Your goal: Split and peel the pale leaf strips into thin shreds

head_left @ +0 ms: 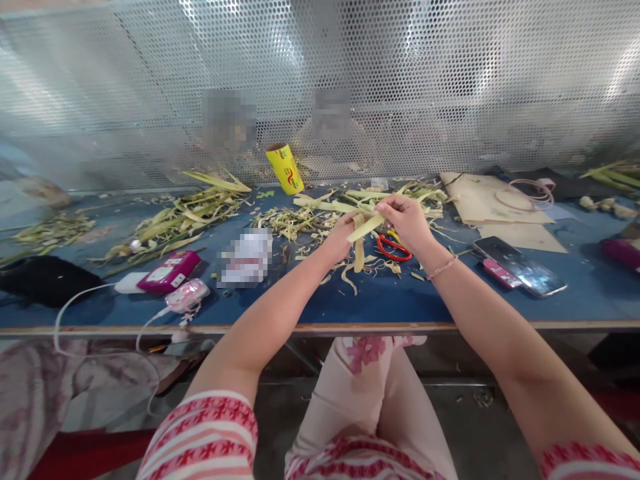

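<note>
Over the scraps on the blue table, both of my hands grip a pale green leaf strip [367, 227]. My left hand [343, 235] is closed around its lower end, with a folded part hanging below the fingers. The thumb and fingers of my right hand [403, 217] pinch its upper part. Just under the right hand lie scissors [394, 247] with red and yellow handles. Shredded leaf bits [287, 223] are spread left of my hands, and more long strips [420, 192] lie behind them.
A yellow cardboard tube [285, 168] stands tilted near the perforated metal screen [400, 80]. To the left are a leaf pile [185, 213], a purple box [170, 272] and a corded white device [187, 296]. At right lie a phone [520, 265] and brown paper sheets [493, 199].
</note>
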The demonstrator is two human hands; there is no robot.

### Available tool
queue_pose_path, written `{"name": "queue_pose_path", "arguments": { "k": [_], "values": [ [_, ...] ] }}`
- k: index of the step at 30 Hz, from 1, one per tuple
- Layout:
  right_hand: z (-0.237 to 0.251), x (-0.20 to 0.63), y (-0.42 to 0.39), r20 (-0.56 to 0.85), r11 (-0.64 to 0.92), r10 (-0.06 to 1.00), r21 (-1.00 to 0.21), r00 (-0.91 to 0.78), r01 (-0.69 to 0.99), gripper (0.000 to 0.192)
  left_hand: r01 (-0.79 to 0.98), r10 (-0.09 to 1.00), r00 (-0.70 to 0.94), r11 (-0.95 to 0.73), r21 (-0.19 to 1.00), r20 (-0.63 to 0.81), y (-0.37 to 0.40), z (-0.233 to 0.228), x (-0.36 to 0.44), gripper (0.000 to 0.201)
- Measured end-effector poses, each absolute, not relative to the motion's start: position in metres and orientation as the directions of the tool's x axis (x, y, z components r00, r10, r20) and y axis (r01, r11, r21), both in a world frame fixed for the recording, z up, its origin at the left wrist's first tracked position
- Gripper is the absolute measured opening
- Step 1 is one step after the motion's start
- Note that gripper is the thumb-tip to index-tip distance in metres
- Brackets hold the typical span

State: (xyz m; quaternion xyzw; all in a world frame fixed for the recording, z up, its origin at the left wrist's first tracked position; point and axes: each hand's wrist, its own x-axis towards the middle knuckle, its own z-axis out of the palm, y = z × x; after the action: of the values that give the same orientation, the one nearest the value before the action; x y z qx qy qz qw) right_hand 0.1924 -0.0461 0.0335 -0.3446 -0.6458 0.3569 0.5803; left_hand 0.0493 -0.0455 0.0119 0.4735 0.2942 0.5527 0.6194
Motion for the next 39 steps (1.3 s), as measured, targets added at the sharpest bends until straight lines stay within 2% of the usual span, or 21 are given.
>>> {"name": "queue_pose_path", "arguments": {
  "k": [6,10,15,17,22,29,31,36,39],
  "values": [
    [0.039,0.195,-0.048,0.33,0.314,0.933,-0.941,-0.145,-0.124,0.037,-0.342,0.951,0.181,-0.177,0.923,0.249,-0.04,0.01,0.045,0.015],
    [0.041,0.196,-0.049,0.297,0.271,0.946,-0.944,-0.129,-0.187,0.034,-0.258,0.958,0.196,-0.155,0.954,0.209,-0.039,0.013,0.04,0.019],
    [0.039,0.197,-0.047,0.288,0.247,0.948,-0.934,-0.134,-0.258,0.025,-0.252,0.973,0.202,-0.056,0.966,0.109,-0.046,0.02,0.042,0.022],
    [0.037,0.195,-0.046,0.284,0.248,0.948,-0.942,-0.143,-0.226,0.023,-0.265,0.975,0.206,-0.02,0.964,0.077,-0.048,0.022,0.044,0.021],
    [0.032,0.194,-0.044,0.317,0.312,0.924,-0.948,-0.215,-0.057,0.034,-0.311,0.973,0.222,0.002,0.95,0.071,-0.047,0.019,0.045,0.021],
    [0.031,0.203,-0.042,0.401,0.438,0.886,-0.889,-0.231,0.136,0.03,-0.349,0.971,0.225,0.003,0.937,0.08,-0.041,0.015,0.044,0.01],
    [0.032,0.202,-0.041,0.373,0.402,0.898,-0.912,-0.236,0.088,0.03,-0.362,0.971,0.225,0.006,0.932,0.082,-0.041,0.015,0.044,0.012],
    [0.034,0.2,-0.04,0.256,0.219,0.943,-0.958,-0.211,-0.186,0.033,-0.388,0.968,0.234,0.008,0.922,0.09,-0.039,0.014,0.044,0.018],
    [0.036,0.201,-0.04,0.225,0.176,0.954,-0.956,-0.198,-0.236,0.029,-0.395,0.966,0.244,0.017,0.919,0.087,-0.037,0.012,0.043,0.022]
  ]
}}
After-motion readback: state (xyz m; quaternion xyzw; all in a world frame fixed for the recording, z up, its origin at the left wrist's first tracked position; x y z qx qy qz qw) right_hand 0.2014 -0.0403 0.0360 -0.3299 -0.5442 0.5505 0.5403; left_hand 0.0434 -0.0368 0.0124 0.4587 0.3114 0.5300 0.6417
